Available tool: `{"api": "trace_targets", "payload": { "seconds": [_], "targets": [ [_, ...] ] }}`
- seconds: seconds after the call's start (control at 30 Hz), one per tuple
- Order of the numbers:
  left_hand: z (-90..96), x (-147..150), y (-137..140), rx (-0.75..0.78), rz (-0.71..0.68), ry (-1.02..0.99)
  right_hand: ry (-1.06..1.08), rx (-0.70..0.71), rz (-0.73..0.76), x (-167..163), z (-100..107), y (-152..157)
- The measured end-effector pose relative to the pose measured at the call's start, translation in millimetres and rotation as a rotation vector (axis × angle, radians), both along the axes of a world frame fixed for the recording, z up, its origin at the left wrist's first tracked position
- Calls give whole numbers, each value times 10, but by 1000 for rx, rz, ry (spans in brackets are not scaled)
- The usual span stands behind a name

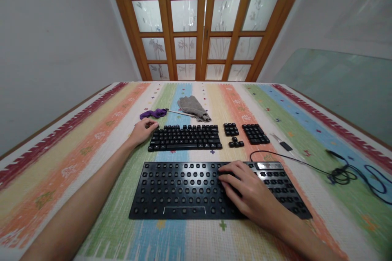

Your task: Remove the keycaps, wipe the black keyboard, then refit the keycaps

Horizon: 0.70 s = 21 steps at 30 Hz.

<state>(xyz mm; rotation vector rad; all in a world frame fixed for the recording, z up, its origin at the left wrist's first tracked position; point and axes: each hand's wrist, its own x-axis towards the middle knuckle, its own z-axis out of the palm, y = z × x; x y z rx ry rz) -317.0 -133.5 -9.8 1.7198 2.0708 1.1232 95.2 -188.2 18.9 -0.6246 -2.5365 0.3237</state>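
Observation:
A black keyboard base (pixel 183 202) lies stripped of its keycaps, its bare switch posts showing in rows. My right hand (pixel 245 185) rests over its right-middle part, fingers stretched and a little apart, with fingertips on the switch area. Behind the base, loose black keycaps (pixel 186 138) are laid out in keyboard order. At the far left corner of that block, my left hand (pixel 144 130) has thumb and forefinger pinched together on a keycap, which the fingertips mostly cover.
To the right sit a small keycap group (pixel 230 129), arrow keycaps (pixel 235 142) and number-pad keycaps (pixel 255 133). Behind lie a grey cloth (pixel 193 107), a purple cloth (pixel 153 113) and a thin rod (pixel 180 113). A keycap puller (pixel 285 145) and coiled cable (pixel 341 174) lie right.

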Motion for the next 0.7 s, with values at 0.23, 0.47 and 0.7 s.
{"api": "trace_targets", "payload": {
  "seconds": [0.23,0.47,0.7],
  "targets": [
    [115,-22,-73,60,75,-84,-9,31,20,-25,-26,4],
    [396,138,-544,24,-35,-129,-8,25,34,-41,-45,15],
    [538,309,-1180,-226,-380,-113,-23,13,39,-25,-74,-4]
  ]
}}
